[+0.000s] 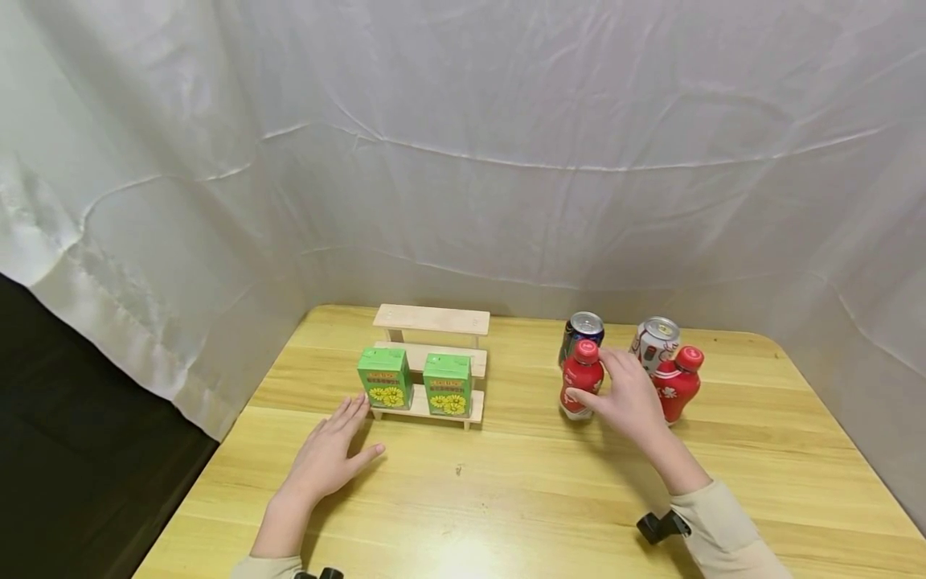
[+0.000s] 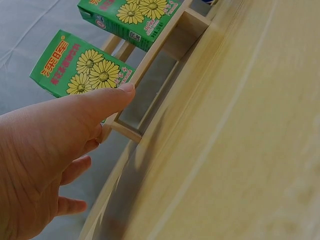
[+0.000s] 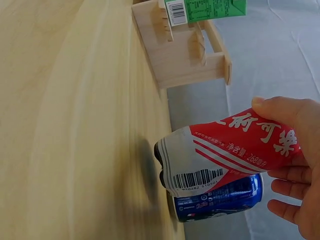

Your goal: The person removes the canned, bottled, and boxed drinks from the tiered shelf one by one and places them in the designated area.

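My right hand grips a red cola bottle with a red cap, thumb on one side and fingers on the other. The bottle is slightly tilted, its base seemingly just off the table. Close behind it stands a dark blue can. My left hand lies by the left end of a small three-step wooden rack, fingers extended and thumb spread. Whether its fingertips touch the rack is unclear. Two green drink cartons with yellow flowers, a left carton and a right carton, stand on the lowest step.
A second red bottle stands right of my right hand, with a white and red can behind it. The wooden table backs onto a hanging white cloth. A dark area lies beyond its left edge.
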`<state>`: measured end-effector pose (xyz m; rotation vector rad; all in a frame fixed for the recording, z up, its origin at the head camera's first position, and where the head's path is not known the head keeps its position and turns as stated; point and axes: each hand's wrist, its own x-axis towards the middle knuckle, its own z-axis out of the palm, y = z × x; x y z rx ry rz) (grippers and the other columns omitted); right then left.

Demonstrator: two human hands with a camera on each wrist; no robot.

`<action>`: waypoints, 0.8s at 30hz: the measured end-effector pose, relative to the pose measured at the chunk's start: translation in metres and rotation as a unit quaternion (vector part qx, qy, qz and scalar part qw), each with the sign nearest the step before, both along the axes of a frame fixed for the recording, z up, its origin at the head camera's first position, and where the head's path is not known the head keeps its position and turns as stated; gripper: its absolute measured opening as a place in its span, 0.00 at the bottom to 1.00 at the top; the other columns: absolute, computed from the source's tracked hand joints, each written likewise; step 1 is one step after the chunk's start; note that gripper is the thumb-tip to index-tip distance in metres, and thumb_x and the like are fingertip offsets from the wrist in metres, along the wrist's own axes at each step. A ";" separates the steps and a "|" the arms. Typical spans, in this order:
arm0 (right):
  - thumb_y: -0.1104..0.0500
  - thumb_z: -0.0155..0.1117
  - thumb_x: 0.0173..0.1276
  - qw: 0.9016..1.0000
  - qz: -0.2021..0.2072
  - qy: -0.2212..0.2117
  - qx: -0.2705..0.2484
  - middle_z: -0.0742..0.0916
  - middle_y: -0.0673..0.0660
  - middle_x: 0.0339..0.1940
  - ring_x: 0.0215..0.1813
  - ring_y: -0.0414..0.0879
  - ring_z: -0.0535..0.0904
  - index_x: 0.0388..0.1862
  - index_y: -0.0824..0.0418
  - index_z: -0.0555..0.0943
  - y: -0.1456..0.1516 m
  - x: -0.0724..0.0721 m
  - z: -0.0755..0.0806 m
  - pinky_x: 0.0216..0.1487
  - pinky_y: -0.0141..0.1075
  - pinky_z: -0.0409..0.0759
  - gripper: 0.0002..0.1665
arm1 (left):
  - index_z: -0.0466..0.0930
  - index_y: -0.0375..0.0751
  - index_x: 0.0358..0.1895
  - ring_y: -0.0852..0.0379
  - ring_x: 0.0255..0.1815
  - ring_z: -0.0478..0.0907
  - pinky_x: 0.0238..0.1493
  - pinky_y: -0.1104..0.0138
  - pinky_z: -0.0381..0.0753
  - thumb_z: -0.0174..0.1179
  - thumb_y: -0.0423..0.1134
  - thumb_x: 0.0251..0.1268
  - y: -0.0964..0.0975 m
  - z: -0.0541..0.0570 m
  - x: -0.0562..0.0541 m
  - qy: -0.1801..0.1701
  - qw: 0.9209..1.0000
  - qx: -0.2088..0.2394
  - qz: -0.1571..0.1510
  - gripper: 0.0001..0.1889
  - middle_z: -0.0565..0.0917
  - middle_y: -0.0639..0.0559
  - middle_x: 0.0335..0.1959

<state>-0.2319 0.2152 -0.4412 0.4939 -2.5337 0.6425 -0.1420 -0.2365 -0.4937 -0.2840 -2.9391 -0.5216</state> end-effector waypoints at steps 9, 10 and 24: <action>0.45 0.80 0.47 1.000 -0.012 -0.025 0.008 0.83 0.68 0.52 0.56 0.62 0.75 0.56 0.69 0.76 0.003 -0.002 -0.005 0.60 0.58 0.75 0.44 | 0.56 0.42 0.76 0.42 0.78 0.56 0.73 0.38 0.57 0.58 0.61 0.64 -0.001 -0.001 0.000 0.004 1.000 0.001 -0.001 0.43 0.58 0.46 0.78; 0.44 0.80 0.47 0.999 -0.014 -0.028 0.008 0.82 0.67 0.53 0.56 0.61 0.74 0.57 0.69 0.76 0.003 -0.002 -0.005 0.60 0.58 0.75 0.44 | 0.56 0.42 0.76 0.42 0.78 0.56 0.73 0.38 0.57 0.58 0.61 0.64 0.000 -0.001 0.000 0.005 1.000 0.002 -0.002 0.43 0.58 0.46 0.77; 0.44 0.78 0.51 0.997 -0.028 -0.078 0.011 0.80 0.70 0.55 0.59 0.64 0.72 0.59 0.71 0.73 0.007 -0.001 0.000 0.62 0.60 0.73 0.45 | 0.55 0.42 0.76 0.42 0.79 0.54 0.74 0.38 0.56 0.57 0.62 0.65 -0.002 -0.002 -0.001 -0.008 1.000 0.003 -0.003 0.44 0.57 0.45 0.78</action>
